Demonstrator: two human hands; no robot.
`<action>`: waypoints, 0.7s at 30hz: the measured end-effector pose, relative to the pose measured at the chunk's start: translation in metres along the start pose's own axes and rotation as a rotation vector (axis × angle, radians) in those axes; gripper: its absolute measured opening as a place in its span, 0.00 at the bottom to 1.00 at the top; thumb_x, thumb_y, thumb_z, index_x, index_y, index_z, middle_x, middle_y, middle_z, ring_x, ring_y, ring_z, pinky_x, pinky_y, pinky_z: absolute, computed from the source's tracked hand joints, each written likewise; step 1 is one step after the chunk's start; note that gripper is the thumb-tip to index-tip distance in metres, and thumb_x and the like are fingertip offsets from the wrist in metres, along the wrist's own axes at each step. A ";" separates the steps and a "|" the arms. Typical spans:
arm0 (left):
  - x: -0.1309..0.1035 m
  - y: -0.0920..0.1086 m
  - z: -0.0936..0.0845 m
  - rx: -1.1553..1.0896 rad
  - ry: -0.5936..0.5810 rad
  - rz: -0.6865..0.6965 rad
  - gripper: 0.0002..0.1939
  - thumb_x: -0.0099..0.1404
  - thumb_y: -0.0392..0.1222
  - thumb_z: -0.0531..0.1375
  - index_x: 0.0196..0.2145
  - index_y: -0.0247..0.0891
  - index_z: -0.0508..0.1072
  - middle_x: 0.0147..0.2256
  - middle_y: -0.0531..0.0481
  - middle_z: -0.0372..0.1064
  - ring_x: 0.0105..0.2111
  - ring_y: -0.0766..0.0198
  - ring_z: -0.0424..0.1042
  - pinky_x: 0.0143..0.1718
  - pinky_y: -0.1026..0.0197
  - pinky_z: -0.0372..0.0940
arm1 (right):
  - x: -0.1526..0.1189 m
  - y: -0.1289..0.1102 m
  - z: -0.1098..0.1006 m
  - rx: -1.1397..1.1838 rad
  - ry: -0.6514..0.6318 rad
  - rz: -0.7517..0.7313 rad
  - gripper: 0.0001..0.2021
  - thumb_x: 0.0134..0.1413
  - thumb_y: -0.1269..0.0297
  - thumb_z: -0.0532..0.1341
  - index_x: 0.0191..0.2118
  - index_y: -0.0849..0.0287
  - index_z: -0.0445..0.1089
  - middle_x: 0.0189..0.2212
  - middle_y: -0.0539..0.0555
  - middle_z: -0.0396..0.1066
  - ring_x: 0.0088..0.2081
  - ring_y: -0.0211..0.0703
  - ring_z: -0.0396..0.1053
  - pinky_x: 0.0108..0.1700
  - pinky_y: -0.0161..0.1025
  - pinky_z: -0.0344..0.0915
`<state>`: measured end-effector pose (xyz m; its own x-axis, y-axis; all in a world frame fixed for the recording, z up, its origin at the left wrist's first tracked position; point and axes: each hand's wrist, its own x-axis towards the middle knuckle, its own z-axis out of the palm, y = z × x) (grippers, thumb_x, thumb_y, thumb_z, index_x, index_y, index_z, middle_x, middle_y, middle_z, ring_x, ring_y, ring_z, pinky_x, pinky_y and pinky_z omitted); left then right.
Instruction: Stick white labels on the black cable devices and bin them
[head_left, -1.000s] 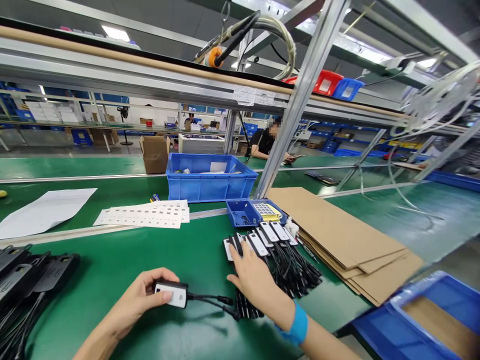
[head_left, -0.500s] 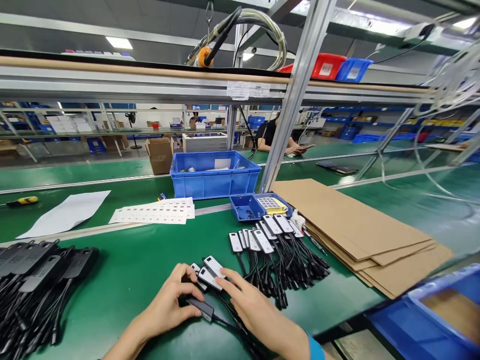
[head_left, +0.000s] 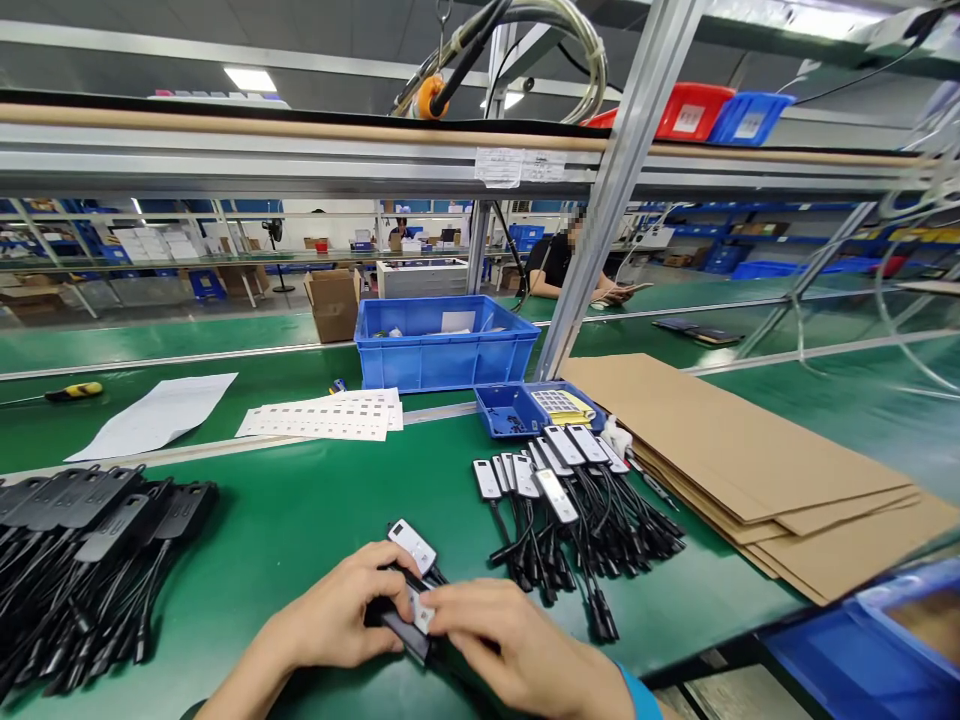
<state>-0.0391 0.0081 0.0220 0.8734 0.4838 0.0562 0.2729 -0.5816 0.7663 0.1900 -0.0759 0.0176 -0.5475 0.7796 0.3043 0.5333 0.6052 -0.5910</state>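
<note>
Both hands have drawn together since half a second ago: left hand and right hand now clasp one black adapter between them, low on the green worktop. White label faces up, partly under fingertips. A second adapter lies just behind. Labelled bundle sits near, to the right.
</note>
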 end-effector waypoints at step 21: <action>0.001 0.003 0.002 0.089 -0.005 0.008 0.14 0.55 0.28 0.63 0.38 0.41 0.72 0.43 0.49 0.63 0.43 0.58 0.64 0.45 0.60 0.62 | 0.013 0.013 0.015 0.036 0.089 0.476 0.13 0.60 0.73 0.52 0.48 0.56 0.66 0.41 0.53 0.72 0.43 0.45 0.69 0.46 0.39 0.64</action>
<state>-0.0364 0.0050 0.0232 0.8777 0.4756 0.0585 0.3006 -0.6416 0.7057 0.1804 -0.0607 0.0025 -0.1901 0.9802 0.0561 0.6875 0.1737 -0.7051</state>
